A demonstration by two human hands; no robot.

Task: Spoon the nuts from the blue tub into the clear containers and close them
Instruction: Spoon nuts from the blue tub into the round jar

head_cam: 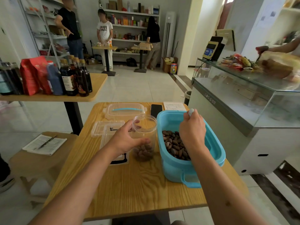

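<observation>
A blue tub (215, 153) holding dark brown nuts (172, 143) stands on the right of the wooden table (129, 184). My right hand (192, 129) reaches down into the tub, shut on a spoon whose pale handle tip (191, 112) sticks up; the bowl is hidden. Left of the tub stands a round clear jar (146, 127), open on top, with a layer of nuts at its bottom. My left hand (126, 138) wraps the jar's side. A clear lid with a blue handle (125, 110) lies behind.
Flat clear lids (105, 129) lie left of the jar. A black phone (156, 109) and a paper sheet (174, 106) sit at the table's far edge. A glass counter (243, 98) stands to the right, a stool with papers (43, 144) to the left.
</observation>
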